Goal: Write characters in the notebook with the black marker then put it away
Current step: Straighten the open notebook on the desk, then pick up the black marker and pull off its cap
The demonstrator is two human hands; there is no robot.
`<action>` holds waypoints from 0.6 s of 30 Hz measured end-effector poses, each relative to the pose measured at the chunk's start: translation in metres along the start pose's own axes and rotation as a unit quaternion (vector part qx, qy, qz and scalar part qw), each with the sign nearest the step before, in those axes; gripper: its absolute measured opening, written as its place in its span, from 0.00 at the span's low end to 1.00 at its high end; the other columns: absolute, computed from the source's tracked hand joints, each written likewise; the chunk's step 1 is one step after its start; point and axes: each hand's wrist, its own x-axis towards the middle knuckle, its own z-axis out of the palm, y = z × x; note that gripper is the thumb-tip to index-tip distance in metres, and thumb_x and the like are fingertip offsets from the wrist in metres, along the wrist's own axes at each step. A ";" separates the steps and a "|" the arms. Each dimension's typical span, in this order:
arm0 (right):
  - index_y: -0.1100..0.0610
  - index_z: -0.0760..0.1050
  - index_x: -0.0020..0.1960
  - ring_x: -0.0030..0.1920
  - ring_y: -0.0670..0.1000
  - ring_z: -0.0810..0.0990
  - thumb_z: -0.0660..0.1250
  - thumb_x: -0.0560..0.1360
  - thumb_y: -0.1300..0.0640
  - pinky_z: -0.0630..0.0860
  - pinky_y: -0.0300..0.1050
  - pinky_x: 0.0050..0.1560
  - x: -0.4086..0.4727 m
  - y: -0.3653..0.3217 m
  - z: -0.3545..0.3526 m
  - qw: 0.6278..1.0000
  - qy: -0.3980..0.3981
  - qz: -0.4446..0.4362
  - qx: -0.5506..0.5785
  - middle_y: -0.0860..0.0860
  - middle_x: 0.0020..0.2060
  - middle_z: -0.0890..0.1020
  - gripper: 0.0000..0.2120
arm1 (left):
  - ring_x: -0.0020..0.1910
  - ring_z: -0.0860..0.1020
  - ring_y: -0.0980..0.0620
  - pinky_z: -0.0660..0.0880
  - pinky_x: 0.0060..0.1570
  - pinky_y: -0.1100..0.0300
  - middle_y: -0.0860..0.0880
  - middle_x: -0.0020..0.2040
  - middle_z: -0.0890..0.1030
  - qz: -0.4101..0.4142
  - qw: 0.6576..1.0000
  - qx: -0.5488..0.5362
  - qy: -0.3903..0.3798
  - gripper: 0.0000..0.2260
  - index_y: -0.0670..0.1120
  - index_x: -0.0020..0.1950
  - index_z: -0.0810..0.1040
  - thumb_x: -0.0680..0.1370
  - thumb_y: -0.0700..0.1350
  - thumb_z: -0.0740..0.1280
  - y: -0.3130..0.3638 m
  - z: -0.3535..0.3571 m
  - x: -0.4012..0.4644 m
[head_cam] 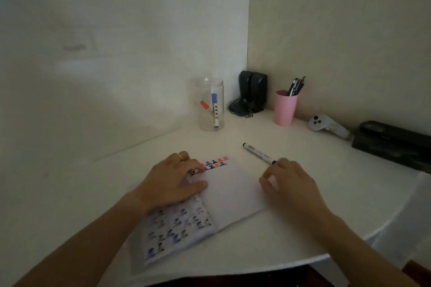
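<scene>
Black marker [259,154] lies flat on the tabletop [291,228], just off the notebook's 1 o'clock corner, cap end pointing to 10 o'clock, tail end toward 4 o'clock. Looks capped.

Right hand [288,180] sits at the marker's tail end, fingertips at or just touching it; contact is not clear. Grip narrow, fingers curled, nothing held.

Notebook [235,190] is open in front of the person. Rows of black, blue and red characters run along the top of the right page; the rest of that page is blank. Left page shows bleed-through marks.

Left hand [173,180] lies flat across the spine, pinning the pages; grip is spread, holding nothing but the paper down. Ring on one finger.

Further out: clear jar [211,105] at 12 o'clock holds a blue and a red marker. Pink cup [285,109] of pens at 1 o'clock, black speakers [253,93] between them in the corner. White controller [326,127] and a dark case [394,142] at 2 o'clock.

Judgement: either pickup before writing or just set down; can't tell which. If pickup: pinch barrel, uncap, write below the existing rows. If done: the jar looks the likely home.
</scene>
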 end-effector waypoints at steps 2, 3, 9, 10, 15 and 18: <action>0.49 0.78 0.60 0.57 0.53 0.77 0.61 0.79 0.47 0.75 0.48 0.54 0.029 0.001 0.005 0.999 0.037 0.000 0.000 0.49 0.56 0.79 0.14 | 0.58 0.72 0.55 0.73 0.55 0.53 0.55 0.56 0.73 0.012 1.000 -0.028 0.003 0.24 0.64 0.63 0.73 0.71 0.72 0.59 -0.006 0.010 0.011; 0.50 0.77 0.62 0.56 0.54 0.77 0.61 0.80 0.48 0.76 0.49 0.52 0.043 0.000 0.009 0.999 0.042 -0.004 -0.012 0.50 0.57 0.79 0.14 | 0.58 0.72 0.55 0.73 0.54 0.55 0.56 0.55 0.73 0.019 0.999 -0.036 0.009 0.24 0.65 0.63 0.73 0.71 0.72 0.60 -0.009 0.014 0.015; 0.51 0.68 0.70 0.58 0.57 0.77 0.59 0.80 0.50 0.77 0.52 0.51 0.111 -0.008 0.027 0.990 -0.037 -0.014 -0.134 0.54 0.61 0.75 0.19 | 0.51 0.73 0.58 0.73 0.47 0.57 0.59 0.50 0.72 0.052 0.998 -0.027 0.015 0.27 0.67 0.64 0.70 0.69 0.76 0.56 -0.021 0.019 0.025; 0.51 0.67 0.71 0.58 0.57 0.77 0.58 0.80 0.50 0.76 0.52 0.51 0.117 -0.011 0.029 0.988 -0.054 -0.004 -0.146 0.55 0.61 0.75 0.20 | 0.51 0.73 0.58 0.73 0.48 0.57 0.59 0.50 0.72 0.056 0.998 -0.026 0.018 0.27 0.67 0.64 0.70 0.69 0.76 0.56 -0.023 0.019 0.026; 0.54 0.71 0.68 0.53 0.57 0.77 0.56 0.81 0.56 0.73 0.49 0.47 0.127 -0.015 0.043 0.991 -0.061 -0.020 -0.115 0.56 0.57 0.75 0.17 | 0.46 0.73 0.61 0.73 0.44 0.59 0.60 0.49 0.73 0.067 0.997 -0.029 0.037 0.25 0.69 0.63 0.71 0.70 0.76 0.56 -0.026 0.022 0.029; 0.53 0.75 0.68 0.49 0.51 0.79 0.62 0.82 0.53 0.76 0.44 0.51 0.127 -0.032 0.039 0.990 -0.022 -0.015 0.138 0.52 0.55 0.80 0.16 | 0.46 0.74 0.61 0.74 0.44 0.60 0.60 0.49 0.74 0.068 0.996 -0.024 0.046 0.24 0.68 0.63 0.71 0.72 0.75 0.55 -0.024 0.022 0.030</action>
